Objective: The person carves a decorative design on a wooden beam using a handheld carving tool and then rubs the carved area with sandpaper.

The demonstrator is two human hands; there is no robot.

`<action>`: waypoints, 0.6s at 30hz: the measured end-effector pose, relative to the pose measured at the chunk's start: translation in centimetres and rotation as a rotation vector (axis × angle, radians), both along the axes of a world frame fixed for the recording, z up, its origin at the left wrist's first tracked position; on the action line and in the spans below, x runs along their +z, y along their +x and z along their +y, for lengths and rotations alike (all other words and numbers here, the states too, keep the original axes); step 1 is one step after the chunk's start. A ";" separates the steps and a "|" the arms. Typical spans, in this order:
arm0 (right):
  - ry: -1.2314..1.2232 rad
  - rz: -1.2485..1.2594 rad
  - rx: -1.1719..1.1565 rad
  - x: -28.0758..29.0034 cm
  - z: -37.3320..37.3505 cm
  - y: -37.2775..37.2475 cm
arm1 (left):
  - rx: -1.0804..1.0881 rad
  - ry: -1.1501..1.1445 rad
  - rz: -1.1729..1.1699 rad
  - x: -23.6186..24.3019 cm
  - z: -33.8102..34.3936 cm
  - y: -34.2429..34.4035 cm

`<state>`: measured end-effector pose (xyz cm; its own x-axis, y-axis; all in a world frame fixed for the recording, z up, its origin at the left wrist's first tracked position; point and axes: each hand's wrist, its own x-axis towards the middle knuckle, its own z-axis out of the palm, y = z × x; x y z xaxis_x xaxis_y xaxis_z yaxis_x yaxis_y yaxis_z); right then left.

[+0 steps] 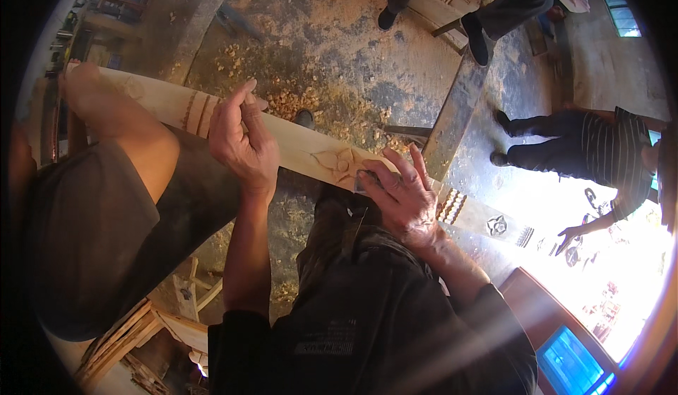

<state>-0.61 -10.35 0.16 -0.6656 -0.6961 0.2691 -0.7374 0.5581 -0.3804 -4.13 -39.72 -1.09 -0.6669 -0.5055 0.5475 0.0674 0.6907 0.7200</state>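
A long pale wooden board [300, 144] with carved flowers and beaded bands runs slantwise across the view. Over its left half, my left hand [244, 140] is raised, its bent fingers pressed together and pointing up; nothing shows between them. My right hand [404, 201] rests on the board beside a carved flower [344, 163]. Its lower fingers close on a small greyish piece [361, 181], mostly hidden, while other fingers stick up. Another person's hand [83, 80] lies at the board's left end, blurred.
A seated person's leg [99, 232] is close on my left. Wood shavings [289, 102] litter the stained floor beyond the board. Another person in a striped shirt [607, 155] stands at the right, in bright light. Far off, a person's legs [512, 6] show beside a wooden bench.
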 end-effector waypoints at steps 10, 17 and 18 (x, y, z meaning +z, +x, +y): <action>-0.015 -0.032 0.045 0.7 -0.6 -1.4 | -0.010 0.000 0.003 -0.6 -0.2 0.1; -0.002 -0.032 0.026 0.6 -1.1 -1.1 | -0.015 0.003 -0.015 -0.4 -0.3 0.0; -0.002 -0.026 0.029 0.8 -1.6 -1.4 | -0.008 -0.014 -0.023 -0.4 -0.5 0.1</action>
